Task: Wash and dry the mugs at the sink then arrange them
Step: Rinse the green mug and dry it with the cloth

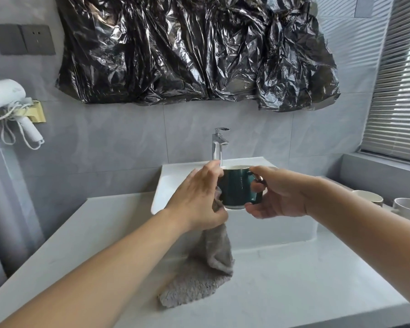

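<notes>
A: Where does the drying stand?

B: The dark green mug point(239, 189) is held upright in the air, in front of the white sink point(166, 183) and below the faucet point(219, 143). The right hand point(278, 194) grasps it at the handle side, fingers curled around and under its base. The left hand point(199, 197) pinches the grey towel point(217, 252) against the mug's left wall; the rest of the towel hangs down and its end lies on the tabletop point(294, 280).

A: How should the person do this step well?

B: Probably by turning the mug with the right hand while the left presses the cloth around the wall, then pushing a fold inside the rim and wiping the base, where water tends to gather. Gathering more towel into the left hand would help, since only a small part touches the mug.

A: Any risk?

B: A wet glazed mug may slip, so the handle grip should be firm. 2 pale mugs point(386, 202) stand at the right edge, near the window; whether they are dry cannot be told.
</notes>
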